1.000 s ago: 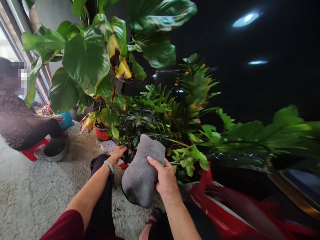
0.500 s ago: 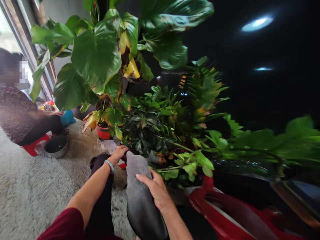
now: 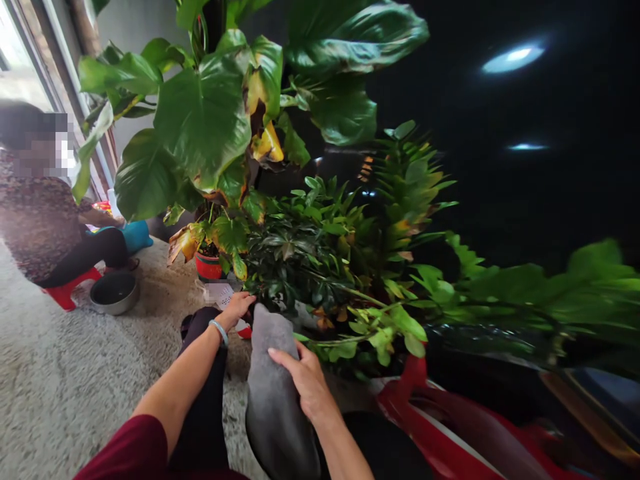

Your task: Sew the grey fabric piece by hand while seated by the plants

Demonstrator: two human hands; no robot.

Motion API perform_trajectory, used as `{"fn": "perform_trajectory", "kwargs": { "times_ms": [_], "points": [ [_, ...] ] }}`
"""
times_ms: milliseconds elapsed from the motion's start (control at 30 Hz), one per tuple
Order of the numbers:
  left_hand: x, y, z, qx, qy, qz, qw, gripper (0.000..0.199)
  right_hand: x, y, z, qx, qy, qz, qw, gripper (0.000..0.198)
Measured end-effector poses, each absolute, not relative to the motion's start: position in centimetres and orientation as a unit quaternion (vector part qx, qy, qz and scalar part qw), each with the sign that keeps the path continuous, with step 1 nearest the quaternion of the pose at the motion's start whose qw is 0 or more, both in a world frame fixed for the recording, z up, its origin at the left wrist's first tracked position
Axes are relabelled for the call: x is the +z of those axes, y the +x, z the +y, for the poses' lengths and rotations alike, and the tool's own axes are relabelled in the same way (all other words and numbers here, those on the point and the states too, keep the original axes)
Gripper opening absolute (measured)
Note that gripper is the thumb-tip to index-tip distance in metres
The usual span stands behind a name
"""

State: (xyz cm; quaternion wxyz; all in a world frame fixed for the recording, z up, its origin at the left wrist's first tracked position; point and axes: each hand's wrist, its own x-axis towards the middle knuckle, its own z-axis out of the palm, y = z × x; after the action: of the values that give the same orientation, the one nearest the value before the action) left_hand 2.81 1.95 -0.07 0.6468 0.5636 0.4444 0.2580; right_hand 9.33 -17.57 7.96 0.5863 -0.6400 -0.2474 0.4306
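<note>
A long, soft grey fabric piece (image 3: 273, 373) with a rounded, darker near end slants across my lap. My right hand (image 3: 305, 380) grips its right side, thumb lying on top and fingers underneath. At the far tip of the fabric is my left hand (image 3: 239, 309), a pale bangle on its wrist. Its fingers are drawn together against something dark beside the tip; what they pinch is too small to make out.
Leafy potted plants fill the space ahead, one in a red pot (image 3: 208, 267). To the left, another person sits on a red stool (image 3: 73, 288) near a dark basin (image 3: 114, 293). A red and white vehicle body (image 3: 450, 420) stands close on the right, above the concrete floor (image 3: 100, 380).
The grey fabric and my right hand have shifted slightly left. My left hand stays nearly in place. The seated person's head has moved a little to the right in view.
</note>
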Motion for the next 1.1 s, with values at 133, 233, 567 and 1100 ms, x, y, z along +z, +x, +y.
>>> {"fn": "perform_trajectory", "kwargs": {
  "times_ms": [133, 233, 567, 1100],
  "points": [
    [-0.3, 2.8, 2.0, 0.254, 0.574, 0.444, 0.64, 0.027, 9.5, 10.9, -17.2, 0.368, -0.634, -0.213, 0.646, 0.041],
    [-0.1, 2.9, 1.9, 0.252, 0.574, 0.431, 0.649, 0.024, 10.7, 11.3, -16.0, 0.331, -0.612, -0.213, 0.686, 0.038],
    [-0.3, 3.0, 2.0, 0.245, 0.575, 0.443, 0.643, 0.028, 7.5, 9.2, -17.7, 0.413, -0.64, -0.223, 0.609, 0.04],
    [0.0, 3.0, 1.8, 0.253, 0.573, 0.448, 0.638, 0.029, 6.3, 8.0, -17.8, 0.44, -0.621, -0.212, 0.613, 0.04]
  ]
}}
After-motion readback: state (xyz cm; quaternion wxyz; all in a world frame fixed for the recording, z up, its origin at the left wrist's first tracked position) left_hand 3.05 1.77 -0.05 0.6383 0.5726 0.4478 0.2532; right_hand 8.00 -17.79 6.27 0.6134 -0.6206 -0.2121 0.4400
